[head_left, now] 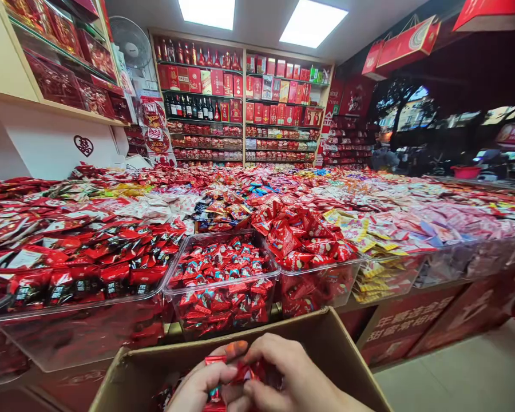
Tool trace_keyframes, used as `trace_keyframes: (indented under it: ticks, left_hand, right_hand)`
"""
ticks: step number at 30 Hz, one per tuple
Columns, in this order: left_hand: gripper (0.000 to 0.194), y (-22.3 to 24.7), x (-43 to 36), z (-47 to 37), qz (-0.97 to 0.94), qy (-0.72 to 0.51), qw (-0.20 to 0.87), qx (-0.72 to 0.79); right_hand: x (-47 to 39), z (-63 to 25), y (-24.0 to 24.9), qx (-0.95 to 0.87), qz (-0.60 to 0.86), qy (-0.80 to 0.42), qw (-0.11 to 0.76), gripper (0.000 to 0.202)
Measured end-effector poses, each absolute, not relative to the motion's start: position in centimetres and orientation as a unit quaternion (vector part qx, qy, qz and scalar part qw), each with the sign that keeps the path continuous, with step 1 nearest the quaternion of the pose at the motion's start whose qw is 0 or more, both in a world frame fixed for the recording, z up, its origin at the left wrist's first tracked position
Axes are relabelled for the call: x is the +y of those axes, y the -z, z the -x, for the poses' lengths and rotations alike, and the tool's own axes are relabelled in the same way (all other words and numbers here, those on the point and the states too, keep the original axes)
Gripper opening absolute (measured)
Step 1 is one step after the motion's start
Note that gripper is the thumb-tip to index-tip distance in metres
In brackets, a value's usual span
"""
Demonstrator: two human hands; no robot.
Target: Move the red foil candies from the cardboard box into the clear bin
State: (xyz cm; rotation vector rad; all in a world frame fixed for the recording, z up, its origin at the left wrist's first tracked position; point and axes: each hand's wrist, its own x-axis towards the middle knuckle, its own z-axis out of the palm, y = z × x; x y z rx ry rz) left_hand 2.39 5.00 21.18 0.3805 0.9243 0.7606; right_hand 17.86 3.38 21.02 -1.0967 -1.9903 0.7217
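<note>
My left hand and my right hand meet over an open cardboard box at the bottom of the head view. Both have curled fingers, closed on small red wrapped candies, several of which show between them. An orange mark covers one fingertip of the left hand. More wrapped candies lie inside the box, partly hidden behind my hands. Just beyond the box stands a clear plastic bin, filled with similar red and blue candies.
More clear bins flank it, holding black-and-red packets, larger red packets and yellow packets. Mounds of sweets spread behind them. Shelves of bottles and red boxes line the back wall. Tiled floor shows at right.
</note>
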Motion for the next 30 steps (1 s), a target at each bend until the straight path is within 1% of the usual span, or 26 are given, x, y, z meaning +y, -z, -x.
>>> trace_keyframes:
  ticks: [3, 6, 10, 13, 17, 23, 27, 28, 30]
  left_hand:
    - [0.024, -22.8, 4.7, -2.2, -0.264, -0.367, 0.801, 0.393]
    - [0.020, -23.1, 4.5, -2.1, -0.376, -0.369, 0.756, 0.389]
    - [0.023, -22.9, 4.4, -2.1, -0.468, -0.337, 0.721, 0.384]
    - [0.019, -23.2, 4.4, -2.2, -0.513, -0.310, 0.685, 0.415]
    - [0.017, -23.6, 4.4, -2.3, -0.529, -0.325, 0.625, 0.474]
    - [0.015, -23.2, 4.1, -2.3, -0.483, -0.388, 0.626, 0.473]
    - [0.015, -23.0, 4.0, -2.3, -0.479, -0.402, 0.630, 0.460]
    - [0.015, -22.9, 4.0, -2.4, -0.473, -0.405, 0.639, 0.452]
    - [0.017, -22.9, 4.0, -2.4, -0.458, -0.413, 0.653, 0.440]
  right_hand:
    - [3.0, -18.1, -21.9, -0.707, 0.450, -0.345, 0.423, 0.013]
    - [3.0, -18.4, -22.0, -0.655, 0.451, -0.407, 0.450, 0.016]
    - [3.1, -18.6, -21.6, -0.635, 0.462, -0.429, 0.446, 0.021]
    - [3.0, -18.5, -21.4, -0.625, 0.473, -0.448, 0.430, 0.024]
    - [2.9, -18.1, -21.3, -0.594, 0.485, -0.471, 0.436, 0.026]
    - [3.1, -17.5, -21.4, -0.507, 0.441, -0.554, 0.492, 0.029]
    - [2.6, -17.4, -21.0, -0.545, 0.391, -0.548, 0.500, 0.024]
    - [2.5, -17.6, -20.9, -0.563, 0.388, -0.527, 0.505, 0.023]
    - [2.6, -17.9, -21.4, -0.606, 0.398, -0.447, 0.525, 0.018]
